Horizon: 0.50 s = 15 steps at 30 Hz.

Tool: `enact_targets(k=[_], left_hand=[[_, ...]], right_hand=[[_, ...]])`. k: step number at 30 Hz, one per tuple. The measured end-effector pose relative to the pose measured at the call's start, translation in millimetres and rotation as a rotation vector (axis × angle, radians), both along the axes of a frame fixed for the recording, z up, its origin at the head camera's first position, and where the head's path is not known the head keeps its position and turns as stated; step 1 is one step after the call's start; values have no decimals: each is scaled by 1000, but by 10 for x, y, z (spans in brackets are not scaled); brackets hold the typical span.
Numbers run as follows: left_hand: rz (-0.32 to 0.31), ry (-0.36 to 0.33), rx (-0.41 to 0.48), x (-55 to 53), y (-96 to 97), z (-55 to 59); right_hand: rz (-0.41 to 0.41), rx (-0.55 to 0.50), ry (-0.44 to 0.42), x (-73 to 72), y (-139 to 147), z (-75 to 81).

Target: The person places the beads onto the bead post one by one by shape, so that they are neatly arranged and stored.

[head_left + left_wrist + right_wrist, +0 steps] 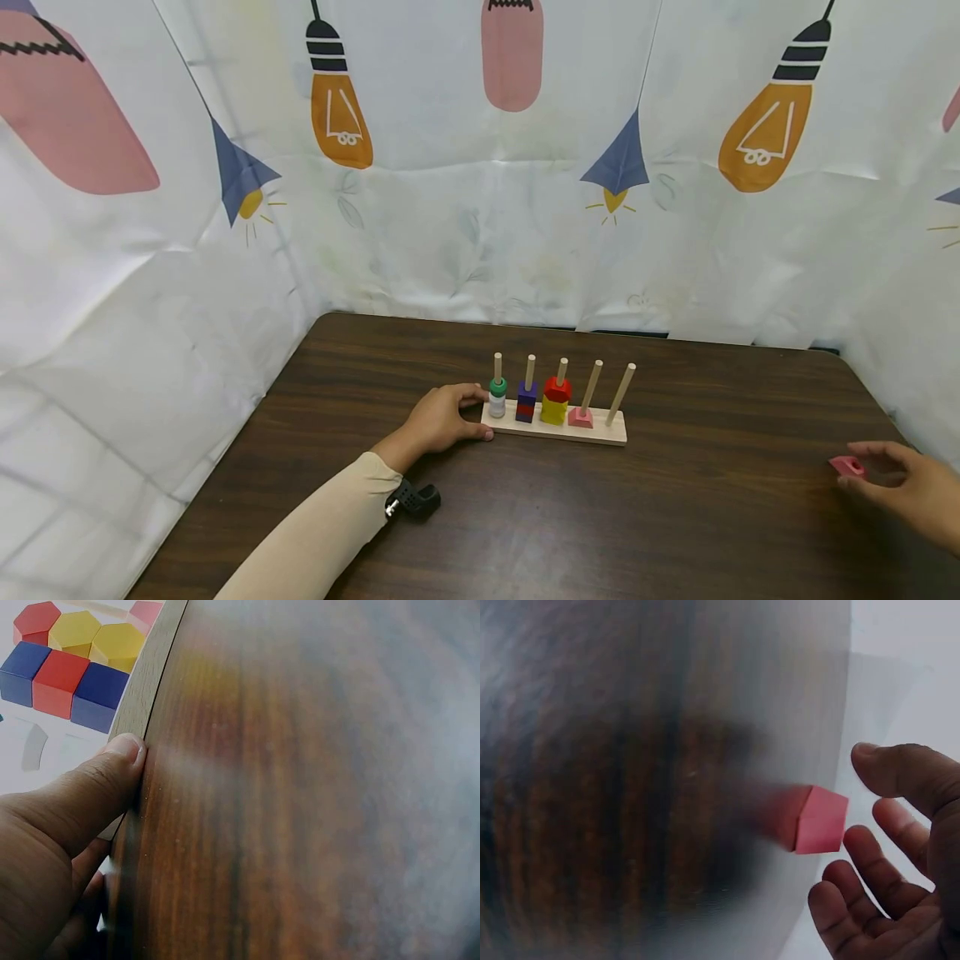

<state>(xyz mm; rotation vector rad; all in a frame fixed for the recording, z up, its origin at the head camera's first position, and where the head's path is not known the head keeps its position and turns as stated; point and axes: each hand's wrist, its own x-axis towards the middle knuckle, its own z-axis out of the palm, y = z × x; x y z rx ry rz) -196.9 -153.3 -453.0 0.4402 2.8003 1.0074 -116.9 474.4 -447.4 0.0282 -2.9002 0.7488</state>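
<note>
A wooden stacking-peg board (551,432) with several upright pegs stands on the table. My left hand (442,421) grips its left end, thumb (124,754) on the front edge, other fingers behind. From left, the pegs bear white and green rings (497,400), blue and red square blocks (526,403), yellow and red hexagonal blocks (556,402), and one pink block (581,418); the rightmost peg is bare. Far right, a loose pink block (821,821) lies on the table. My right hand (903,487) is close beside it, thumb and fingers spread apart.
The dark wood-grain table (570,517) has a white printed curtain (465,233) along its back and sides. A black band (414,500) sits on the left wrist, over the end of a beige sleeve (322,533).
</note>
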Motion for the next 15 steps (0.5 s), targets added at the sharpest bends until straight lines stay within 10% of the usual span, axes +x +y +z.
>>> enact_targets(k=[15], left_hand=[[2, 6, -16, -4, 6, 7]], right_hand=[[-23, 54, -2, -64, 27, -94]])
